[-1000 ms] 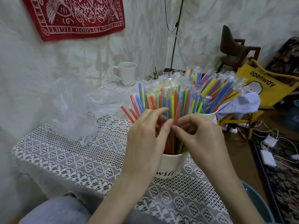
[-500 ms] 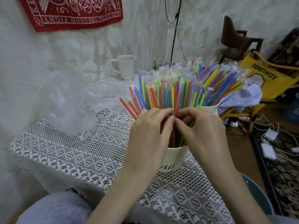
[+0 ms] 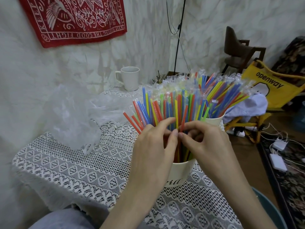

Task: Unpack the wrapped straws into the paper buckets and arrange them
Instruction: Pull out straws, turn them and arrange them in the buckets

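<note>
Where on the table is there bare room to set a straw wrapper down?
Free: the lace cloth in front of the wrapper pile, left of the near bucket; also the strip before the bucket at the table's near edge. Crowded: the far side, with the pile, mug and second bucket, and around both hands in the straws.

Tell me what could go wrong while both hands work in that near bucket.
The near paper bucket is packed with straws fanning leftward; a tug from the left hand or right hand might tip it. The far bucket stands close behind, so a nudge could spill its wrapped straws.
</note>
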